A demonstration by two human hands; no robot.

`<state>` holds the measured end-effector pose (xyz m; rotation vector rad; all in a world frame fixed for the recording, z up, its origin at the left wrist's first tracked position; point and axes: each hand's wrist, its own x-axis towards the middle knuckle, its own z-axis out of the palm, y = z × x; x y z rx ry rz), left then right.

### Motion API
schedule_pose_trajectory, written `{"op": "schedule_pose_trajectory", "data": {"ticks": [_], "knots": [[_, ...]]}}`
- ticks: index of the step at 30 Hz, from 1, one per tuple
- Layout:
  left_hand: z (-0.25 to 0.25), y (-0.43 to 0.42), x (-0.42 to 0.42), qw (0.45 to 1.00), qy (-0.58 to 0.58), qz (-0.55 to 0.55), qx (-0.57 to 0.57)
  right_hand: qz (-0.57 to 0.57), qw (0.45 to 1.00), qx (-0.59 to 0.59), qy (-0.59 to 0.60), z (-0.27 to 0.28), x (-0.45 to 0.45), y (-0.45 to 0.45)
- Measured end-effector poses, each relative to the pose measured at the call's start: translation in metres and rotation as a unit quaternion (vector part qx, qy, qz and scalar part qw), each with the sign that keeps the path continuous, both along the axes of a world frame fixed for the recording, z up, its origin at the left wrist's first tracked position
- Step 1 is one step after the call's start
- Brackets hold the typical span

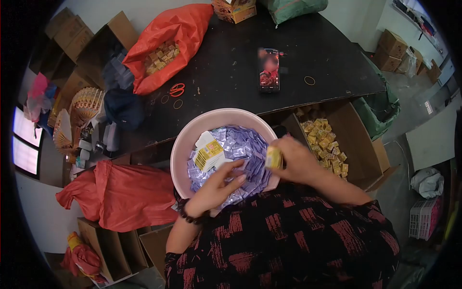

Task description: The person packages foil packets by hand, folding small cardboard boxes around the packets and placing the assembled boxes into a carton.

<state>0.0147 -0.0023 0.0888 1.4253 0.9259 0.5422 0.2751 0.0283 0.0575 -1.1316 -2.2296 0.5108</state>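
A pale pink basin (179, 144) sits below me, full of small purple sachets (243, 144). On the sachets at the left lies a flattened yellow-and-white carton (209, 151). My left hand (215, 189) is over the basin's near side, fingers apart, with nothing visible between them. My right hand (297, 161), partly blurred, is at the basin's right rim. It grips a small yellow box (274, 157) between thumb and fingers. Beside it, to the right, a cardboard box (358, 139) holds many similar small yellow boxes (322, 137).
On the black table (226, 62) are a phone (269, 72), red-handled scissors (177, 89), rubber bands (309, 81) and an open red bag (187, 29) of small boxes. A red sack (130, 197) stands left of the basin. A green bag (378, 106) hangs at the right.
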Motion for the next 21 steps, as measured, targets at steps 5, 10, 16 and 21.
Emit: {"op": "schedule_pose_trajectory", "data": {"ticks": [5, 10, 16, 21], "knots": [[0.137, -0.033, 0.001, 0.825, -0.053, -0.251, 0.504, 0.063, 0.997, -0.049, -0.014, 0.126, 0.099, -0.025], [0.129, -0.051, 0.040, 0.757, -0.169, -0.448, 0.445, 0.600, 0.771, -0.004, 0.214, 0.227, 0.080, -0.100], [0.126, -0.052, 0.037, 0.751, -0.222, -0.480, 0.395, 0.641, 0.727, 0.032, 0.245, 0.243, 0.068, -0.103], [0.139, -0.055, 0.017, 0.733, -0.283, -0.501, 0.363, 0.674, 0.688, 0.009, 0.268, 0.238, 0.059, -0.080]]}}
